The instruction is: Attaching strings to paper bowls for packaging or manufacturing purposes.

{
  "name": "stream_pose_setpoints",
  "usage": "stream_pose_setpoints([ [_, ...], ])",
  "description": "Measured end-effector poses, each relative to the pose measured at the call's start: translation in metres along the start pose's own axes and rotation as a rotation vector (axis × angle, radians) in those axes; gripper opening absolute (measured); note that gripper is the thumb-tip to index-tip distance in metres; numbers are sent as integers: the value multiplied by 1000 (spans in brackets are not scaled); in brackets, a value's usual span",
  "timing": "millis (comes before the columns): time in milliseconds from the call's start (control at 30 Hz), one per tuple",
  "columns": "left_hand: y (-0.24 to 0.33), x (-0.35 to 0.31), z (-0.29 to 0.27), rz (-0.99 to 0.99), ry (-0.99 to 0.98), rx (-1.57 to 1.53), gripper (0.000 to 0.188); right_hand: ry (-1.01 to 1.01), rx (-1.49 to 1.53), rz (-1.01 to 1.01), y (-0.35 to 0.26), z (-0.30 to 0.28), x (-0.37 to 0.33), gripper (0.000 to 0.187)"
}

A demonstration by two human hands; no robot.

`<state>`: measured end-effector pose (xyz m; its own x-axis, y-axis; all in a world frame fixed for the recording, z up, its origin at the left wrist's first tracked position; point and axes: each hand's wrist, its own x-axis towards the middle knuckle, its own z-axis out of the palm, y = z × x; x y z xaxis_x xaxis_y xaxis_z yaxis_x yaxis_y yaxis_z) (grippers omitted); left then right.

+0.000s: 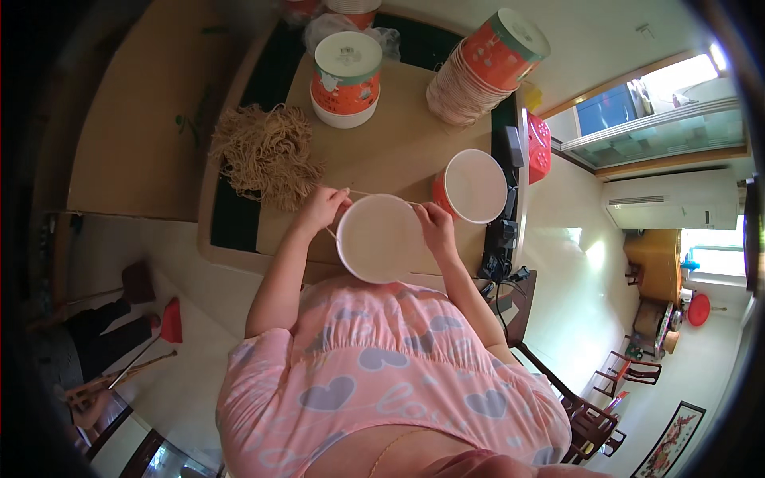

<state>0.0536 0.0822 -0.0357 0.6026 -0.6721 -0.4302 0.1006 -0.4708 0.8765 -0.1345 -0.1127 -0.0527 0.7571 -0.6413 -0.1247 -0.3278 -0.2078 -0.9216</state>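
Note:
Close to my body a round paper tub [381, 239] stands with its white rim facing up. A thin tan string [362, 192] runs along its far side between my hands. My left hand [323, 209] pinches the string at the tub's upper left, and a strand slants down toward the rim. At the tub's right side my right hand [435, 226] has its fingers closed on the string's other part. Whether the right fingers also touch the rim I cannot tell. Beyond my left hand lies a loose heap of tan strings [267, 151].
Right of my right hand stands an open orange paper tub [476, 186]. Upside-down tubs [346, 80] are stacked at the back. A taller stack [488, 68], wrapped in many strings, leans at the back right. Black adapters and cables [502, 235] line the right table edge.

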Motion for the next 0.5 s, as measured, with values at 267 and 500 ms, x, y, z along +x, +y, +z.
stream_pose_setpoints([
  [267,-220,37,41,-302,-67,-519,34,-454,76,530,31,15,-5,28],
  [500,-131,9,34,-93,-67,-491,44,-629,65,546,-9,-14,8,22],
])
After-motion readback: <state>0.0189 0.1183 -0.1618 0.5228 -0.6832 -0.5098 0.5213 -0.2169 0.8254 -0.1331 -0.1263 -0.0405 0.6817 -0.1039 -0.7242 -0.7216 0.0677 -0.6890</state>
